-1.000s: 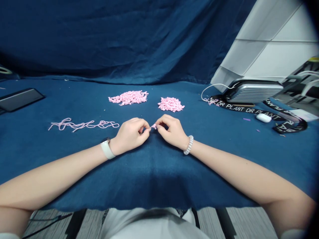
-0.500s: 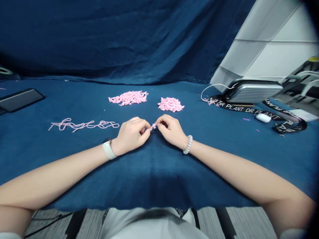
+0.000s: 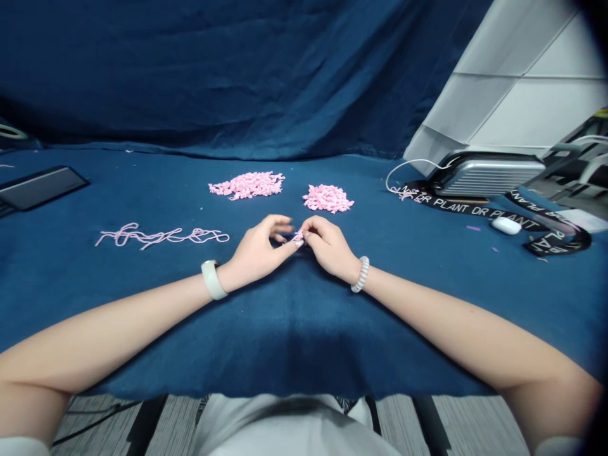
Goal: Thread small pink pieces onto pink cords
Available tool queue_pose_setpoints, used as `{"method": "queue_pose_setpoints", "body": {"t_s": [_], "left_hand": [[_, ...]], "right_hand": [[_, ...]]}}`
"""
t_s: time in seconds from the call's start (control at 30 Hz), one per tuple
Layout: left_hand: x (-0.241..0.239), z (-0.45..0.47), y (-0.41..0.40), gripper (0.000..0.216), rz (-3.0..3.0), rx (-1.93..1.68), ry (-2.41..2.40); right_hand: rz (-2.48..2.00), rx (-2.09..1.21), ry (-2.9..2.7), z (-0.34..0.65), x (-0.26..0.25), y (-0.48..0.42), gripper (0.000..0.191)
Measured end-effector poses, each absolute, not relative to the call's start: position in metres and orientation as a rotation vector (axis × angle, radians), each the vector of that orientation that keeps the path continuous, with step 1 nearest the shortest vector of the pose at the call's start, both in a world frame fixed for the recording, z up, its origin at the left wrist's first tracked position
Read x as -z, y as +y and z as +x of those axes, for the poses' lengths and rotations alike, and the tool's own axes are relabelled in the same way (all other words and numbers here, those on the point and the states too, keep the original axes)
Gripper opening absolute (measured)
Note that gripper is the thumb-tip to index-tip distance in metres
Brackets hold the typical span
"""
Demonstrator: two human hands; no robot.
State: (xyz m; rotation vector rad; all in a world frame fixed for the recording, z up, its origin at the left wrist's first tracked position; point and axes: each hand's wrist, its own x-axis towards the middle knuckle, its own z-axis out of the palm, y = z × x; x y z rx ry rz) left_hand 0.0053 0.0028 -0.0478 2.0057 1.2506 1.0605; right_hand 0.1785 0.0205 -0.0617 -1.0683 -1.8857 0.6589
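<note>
My left hand (image 3: 259,250) and my right hand (image 3: 327,245) meet at the middle of the blue cloth-covered table (image 3: 294,329). Between their fingertips is a small pink knotted piece of cord (image 3: 298,237). The right hand pinches it with curled fingers. On the left hand the thumb and forefinger touch it while the other fingers spread upward. Two heaps of similar pink pieces lie beyond the hands, a wider one (image 3: 247,185) and a smaller one (image 3: 327,198). Loose pink cord strands (image 3: 159,236) lie to the left.
A dark flat tablet (image 3: 40,185) lies at the far left. At the right stand a silver ribbed case (image 3: 489,174), a black lanyard printed "DR PLANT" (image 3: 479,211), a white cable and a small white earbud case (image 3: 506,225). Blue drapery hangs behind.
My left hand's fingers have uncurled and lifted, leaving thumb and forefinger on the pink piece. Both hands shifted slightly right and farther away.
</note>
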Motion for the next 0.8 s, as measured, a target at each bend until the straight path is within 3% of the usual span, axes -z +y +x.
{"method": "queue_pose_setpoints", "body": {"t_s": [0.07, 0.23, 0.5, 0.8], "left_hand": [[0.045, 0.006, 0.002, 0.019, 2.058, -0.977, 1.253], [0.039, 0.003, 0.0, 0.023, 2.094, -0.969, 1.27], [0.05, -0.008, 0.014, 0.028, 1.756, -1.084, 1.316], [0.041, 0.0, 0.001, 0.027, 1.788, -0.939, 1.055]], "right_hand": [[-1.065, -0.578, -1.95, 0.178, 0.061, 0.019, 0.009], [-1.097, -0.505, -1.962, 0.179, 0.059, 0.019, 0.01], [-1.131, -0.941, -1.574, 0.19, 0.069, 0.036, 0.012], [-0.775, -0.665, -2.022, 0.18, 0.056, 0.015, 0.013]]}}
